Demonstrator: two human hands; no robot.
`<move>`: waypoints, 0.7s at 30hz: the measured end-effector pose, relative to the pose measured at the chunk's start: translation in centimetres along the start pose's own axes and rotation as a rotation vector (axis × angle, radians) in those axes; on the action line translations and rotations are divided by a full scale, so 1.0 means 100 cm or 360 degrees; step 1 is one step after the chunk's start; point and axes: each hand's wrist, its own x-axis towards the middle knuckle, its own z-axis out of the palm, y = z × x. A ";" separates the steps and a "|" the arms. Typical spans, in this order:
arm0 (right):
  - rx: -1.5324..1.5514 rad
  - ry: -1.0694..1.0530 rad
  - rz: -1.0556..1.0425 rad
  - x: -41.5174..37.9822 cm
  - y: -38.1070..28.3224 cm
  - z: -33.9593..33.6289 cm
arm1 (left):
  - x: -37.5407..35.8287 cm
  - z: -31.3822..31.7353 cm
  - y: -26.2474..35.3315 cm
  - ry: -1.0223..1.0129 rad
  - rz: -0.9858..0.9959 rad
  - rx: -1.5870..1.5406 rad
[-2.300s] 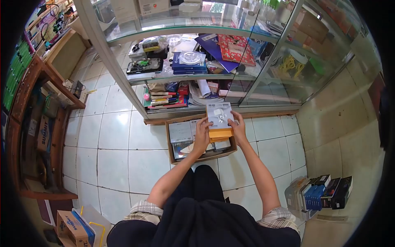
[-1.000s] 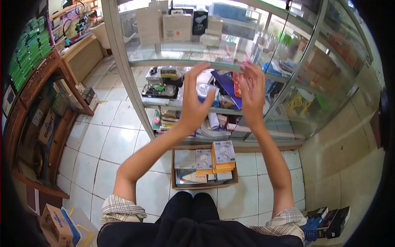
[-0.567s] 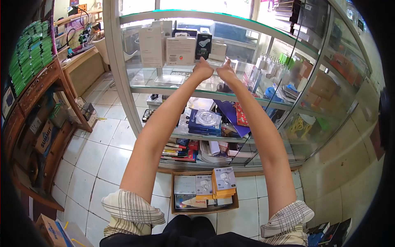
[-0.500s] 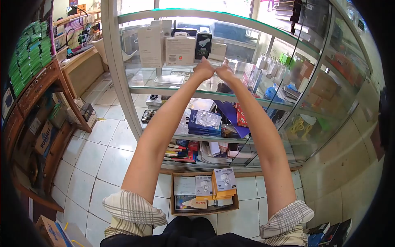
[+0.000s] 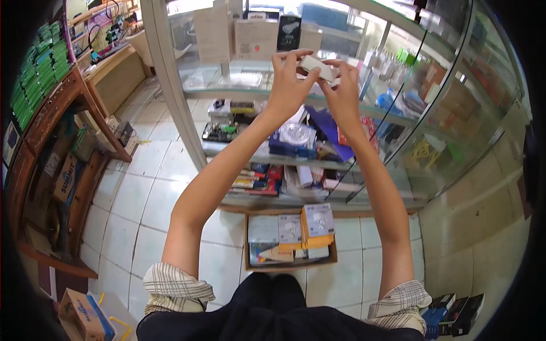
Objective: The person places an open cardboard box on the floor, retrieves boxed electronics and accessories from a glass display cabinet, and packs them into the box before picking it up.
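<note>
A small white box [image 5: 319, 69] is held up in front of the glass display cabinet [image 5: 165, 74], gripped from both sides. My left hand [image 5: 289, 82] has its fingers and thumb closed on the box's left end. At the right end, my right hand [image 5: 343, 91] pinches it between thumb and fingers. Behind the hands, on the upper glass shelf, stand a tall white box [image 5: 212, 35], a wide white box [image 5: 257, 40] and a black box [image 5: 289, 33]. A clear plastic tray [image 5: 244, 79] lies to the left on that shelf.
On the floor below, a cardboard box [image 5: 247, 241] holds several small packages. Lower cabinet shelves carry a coiled white cable [image 5: 297, 134] and a purple folder [image 5: 330, 136]. To the left stands a wooden cabinet [image 5: 85, 108] with green packets [image 5: 40, 71] stacked on top.
Both hands have drawn back from the upper shelf towards me and risen in view. The small white box now shows between them. The view has shifted slightly.
</note>
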 end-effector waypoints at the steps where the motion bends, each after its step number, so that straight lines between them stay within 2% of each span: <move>1: -0.0045 0.0024 -0.0131 -0.017 -0.018 -0.013 | -0.018 -0.006 0.020 -0.0013 -0.0051 0.0008; 2: -0.0090 0.0044 -0.0262 -0.036 -0.032 -0.024 | -0.037 -0.014 0.039 -0.0125 -0.0041 0.0004; 3: -0.0083 0.0017 -0.0209 -0.056 -0.040 -0.033 | -0.058 -0.021 0.050 -0.0237 -0.0035 -0.0004; 5: -0.0241 -0.0056 -0.0444 -0.098 -0.052 -0.050 | -0.101 -0.032 0.061 -0.0333 -0.0072 0.0010; 6: -0.0237 -0.0080 -0.0402 -0.122 -0.055 -0.056 | -0.125 -0.034 0.062 -0.0300 -0.0106 -0.0112; 9: -0.0022 -0.0623 0.0046 -0.199 -0.048 -0.060 | -0.207 -0.043 0.040 -0.0396 -0.0399 -0.0168; 10: 0.0012 -0.0738 0.0172 -0.226 -0.038 -0.055 | -0.231 -0.042 0.039 -0.0387 -0.0748 -0.0125; 11: 0.0074 -0.0762 0.0265 -0.250 -0.032 -0.047 | -0.260 -0.037 0.024 -0.0323 -0.0982 -0.0149; 13: 0.0117 -0.0867 0.0542 -0.303 -0.006 -0.027 | -0.320 -0.031 -0.022 -0.0355 -0.1141 0.0007; 16: 0.0078 -0.0730 0.0668 -0.373 0.032 0.006 | -0.375 -0.019 -0.060 -0.0322 -0.1143 0.0097; 21: -0.0138 -0.0608 0.0764 -0.412 0.052 0.036 | -0.421 0.007 -0.106 -0.0194 -0.1108 0.0339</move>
